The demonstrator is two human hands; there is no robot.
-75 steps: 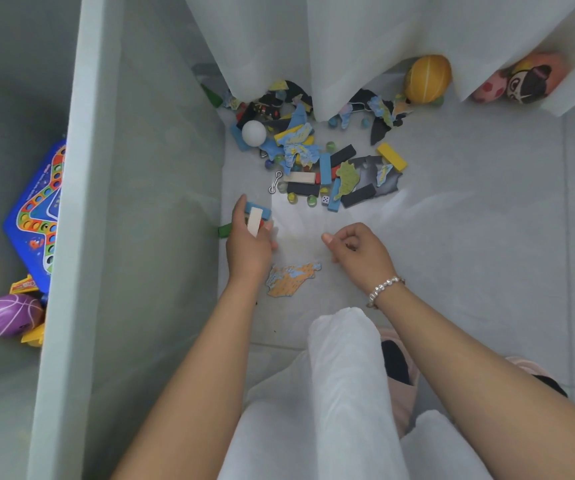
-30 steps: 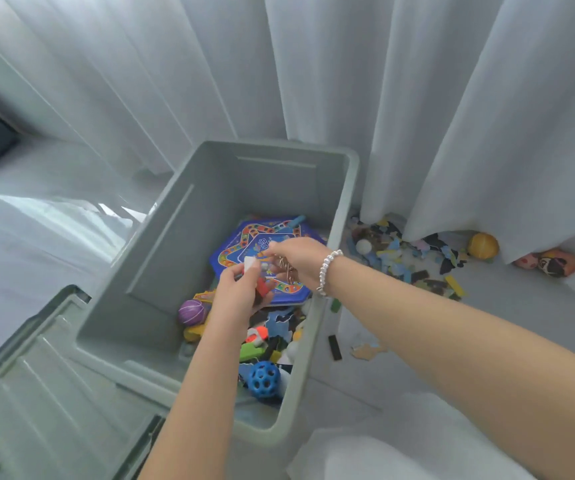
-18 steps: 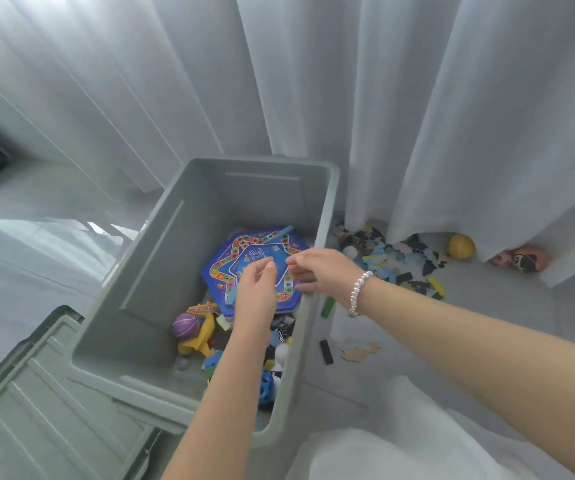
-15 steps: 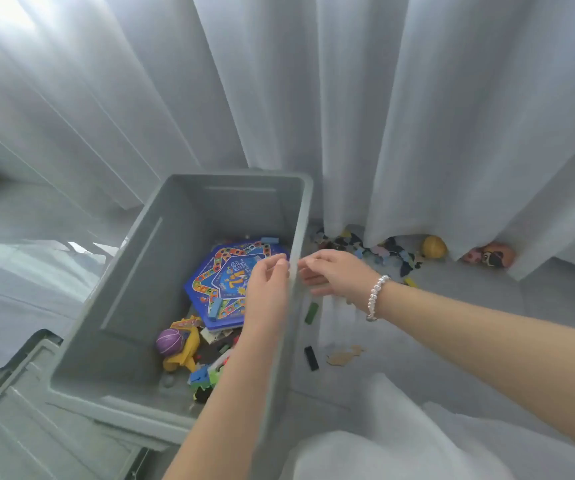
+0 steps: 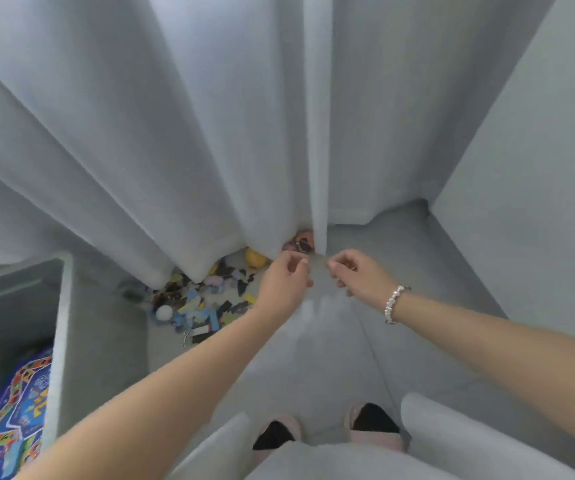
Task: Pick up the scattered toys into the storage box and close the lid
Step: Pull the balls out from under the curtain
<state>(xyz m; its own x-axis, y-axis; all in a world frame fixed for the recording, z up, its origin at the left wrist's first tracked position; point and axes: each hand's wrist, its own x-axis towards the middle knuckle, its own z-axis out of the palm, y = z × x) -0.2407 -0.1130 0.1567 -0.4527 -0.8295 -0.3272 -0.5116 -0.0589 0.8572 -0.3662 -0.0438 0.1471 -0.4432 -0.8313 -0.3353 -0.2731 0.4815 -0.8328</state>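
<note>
Both arms reach out over the pale floor toward the curtain (image 5: 182,140), the left hand (image 5: 284,284) and the right hand (image 5: 355,275) side by side with fingers loosely curled and nothing visibly held in either. The scattered toys (image 5: 203,306) lie ahead and to the left of both hands, in a loose band running along the curtain's hem from a white ball (image 5: 164,312) at its near-left end to a yellow ball (image 5: 255,258) and a painted ball (image 5: 301,242) at its far-right end, half tucked under the fabric. The left hand is nearer the main heap; the two far balls sit just beyond both hands' fingertips. The grey storage box (image 5: 62,327) stands open at far left, a blue game board (image 5: 15,410) inside it; its lid is out of view
</note>
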